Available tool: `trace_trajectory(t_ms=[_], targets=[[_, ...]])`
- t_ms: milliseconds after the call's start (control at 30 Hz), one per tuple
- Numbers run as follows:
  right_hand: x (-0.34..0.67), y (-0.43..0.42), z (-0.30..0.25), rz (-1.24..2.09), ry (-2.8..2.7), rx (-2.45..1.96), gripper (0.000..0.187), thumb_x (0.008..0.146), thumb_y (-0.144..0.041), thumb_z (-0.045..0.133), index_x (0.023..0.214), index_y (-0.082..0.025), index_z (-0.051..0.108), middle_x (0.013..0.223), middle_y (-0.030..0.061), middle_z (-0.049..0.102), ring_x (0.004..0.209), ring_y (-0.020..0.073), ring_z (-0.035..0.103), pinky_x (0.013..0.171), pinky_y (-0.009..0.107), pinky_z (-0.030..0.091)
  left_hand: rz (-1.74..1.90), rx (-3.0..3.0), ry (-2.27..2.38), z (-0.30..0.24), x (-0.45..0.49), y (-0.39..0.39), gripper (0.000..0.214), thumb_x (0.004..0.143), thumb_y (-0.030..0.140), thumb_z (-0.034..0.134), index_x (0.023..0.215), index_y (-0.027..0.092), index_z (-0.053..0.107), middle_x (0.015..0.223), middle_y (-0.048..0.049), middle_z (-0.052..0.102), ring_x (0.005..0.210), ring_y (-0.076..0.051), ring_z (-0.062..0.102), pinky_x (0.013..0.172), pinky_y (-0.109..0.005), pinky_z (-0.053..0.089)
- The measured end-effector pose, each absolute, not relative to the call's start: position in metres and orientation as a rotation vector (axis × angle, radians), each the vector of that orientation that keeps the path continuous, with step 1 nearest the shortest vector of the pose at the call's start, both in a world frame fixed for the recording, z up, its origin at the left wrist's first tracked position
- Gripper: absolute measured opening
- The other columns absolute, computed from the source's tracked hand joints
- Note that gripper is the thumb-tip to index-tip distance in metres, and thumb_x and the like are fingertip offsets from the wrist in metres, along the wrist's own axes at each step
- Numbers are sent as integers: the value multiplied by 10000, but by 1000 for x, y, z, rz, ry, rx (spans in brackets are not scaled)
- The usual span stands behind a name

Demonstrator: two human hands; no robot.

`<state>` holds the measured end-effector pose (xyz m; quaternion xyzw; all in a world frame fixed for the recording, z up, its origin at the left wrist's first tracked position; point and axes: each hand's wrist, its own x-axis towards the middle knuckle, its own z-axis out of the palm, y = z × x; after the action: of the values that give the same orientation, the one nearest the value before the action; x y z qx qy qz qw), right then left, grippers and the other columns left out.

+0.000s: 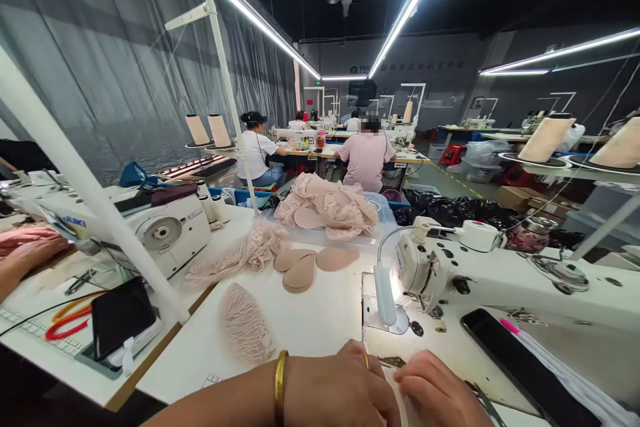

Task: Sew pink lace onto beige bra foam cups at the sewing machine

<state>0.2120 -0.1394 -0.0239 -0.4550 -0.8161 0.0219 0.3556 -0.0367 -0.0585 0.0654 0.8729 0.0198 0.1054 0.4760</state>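
Note:
My left hand (336, 388), with a gold bangle on the wrist and a ring on one finger, lies at the bottom edge with fingers curled together. My right hand (439, 392) sits right beside it, fingers bent and closed. Both rest on the white table in front of the needle area of a white sewing machine (500, 273), and a small dark piece (394, 361) shows between the fingertips. What they hold is hidden. A lace cup piece (245, 327) lies just left of my left arm. Beige pads (305, 267) lie further back.
A heap of pink lace (330, 205) fills a clear bin behind the pads. A black phone (525, 363) lies right of my hands. Another sewing machine (160, 230), a dark phone (121, 317) and another person's hand (30, 255) are at left. Workers sit at far tables.

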Motion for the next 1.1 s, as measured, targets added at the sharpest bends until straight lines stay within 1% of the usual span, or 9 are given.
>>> trace_trajectory(t_ms=[133, 300, 367, 500, 567, 633, 700, 833, 1100], targets=[[224, -98, -9, -224, -2334, -1002, 308, 1089, -174, 407, 990, -263, 685, 871, 3, 746, 811, 190, 668, 708, 292, 521, 22, 2676, 53, 44, -14, -30, 76, 757, 133, 718, 794, 197, 708, 1169, -45, 762, 1198, -341, 622, 1114, -601, 232], [235, -89, -21, -191, -2342, -1074, 390, 994, -30, 385, 1123, -250, 681, 1039, 33, 779, 1046, 201, 685, 763, 264, 520, 9, 2728, 160, 31, 4, -16, 152, 726, 153, 708, 853, 213, 766, 1137, -41, 752, 953, -288, 661, 1016, -581, 290], [251, -91, -27, -290, -2352, -1208, 413, 943, -33, 422, 1141, -273, 694, 992, 26, 785, 940, 204, 705, 794, 297, 525, 132, 2664, 191, 27, 4, -18, 141, 662, 177, 746, 798, 214, 756, 1103, -50, 751, 931, -305, 657, 1002, -582, 270], [289, -92, -30, -637, -2160, -1558, 328, 805, 4, 505, 842, -252, 707, 775, 64, 757, 754, 265, 700, 759, 406, 513, 313, 2471, 306, 18, 4, -29, 88, 670, 218, 724, 757, 227, 725, 1110, -69, 741, 1018, -355, 631, 1024, -584, 194], [294, -94, -24, -629, -2170, -1523, 296, 841, -19, 534, 862, -248, 720, 863, 61, 788, 844, 274, 733, 824, 420, 530, 399, 2366, 375, 15, 7, -34, 50, 742, 265, 683, 745, 229, 718, 1105, -81, 733, 1003, -336, 597, 1024, -584, 171], [284, -96, -16, -541, -2259, -1383, 300, 899, -80, 542, 1029, -259, 744, 984, 24, 814, 941, 242, 755, 899, 381, 549, 456, 2283, 426, 14, 13, -38, 114, 766, 306, 669, 698, 220, 700, 1043, -87, 719, 962, -316, 557, 1012, -592, 154], [266, -97, -9, -402, -2387, -1253, 350, 926, -107, 512, 1156, -267, 722, 1098, -10, 819, 962, 189, 766, 858, 306, 573, 453, 2233, 454, 15, 19, -39, 139, 741, 314, 677, 654, 205, 673, 1008, -91, 694, 960, -319, 528, 992, -594, 148], [245, -95, -3, -457, -2432, -1219, 414, 898, -56, 416, 1088, -241, 735, 1056, -23, 836, 864, 173, 790, 740, 291, 598, 440, 2140, 490, 16, 28, -41, 122, 714, 284, 674, 636, 194, 645, 1004, -87, 661, 1003, -337, 522, 998, -585, 137], [261, -91, -21, -670, -2391, -1225, 402, 908, -104, 459, 1114, -259, 768, 1138, 5, 830, 792, 206, 799, 701, 307, 599, 516, 2077, 531, 10, 32, -43, 134, 746, 291, 668, 649, 199, 664, 1020, -88, 677, 1045, -357, 553, 1039, -605, 122]])
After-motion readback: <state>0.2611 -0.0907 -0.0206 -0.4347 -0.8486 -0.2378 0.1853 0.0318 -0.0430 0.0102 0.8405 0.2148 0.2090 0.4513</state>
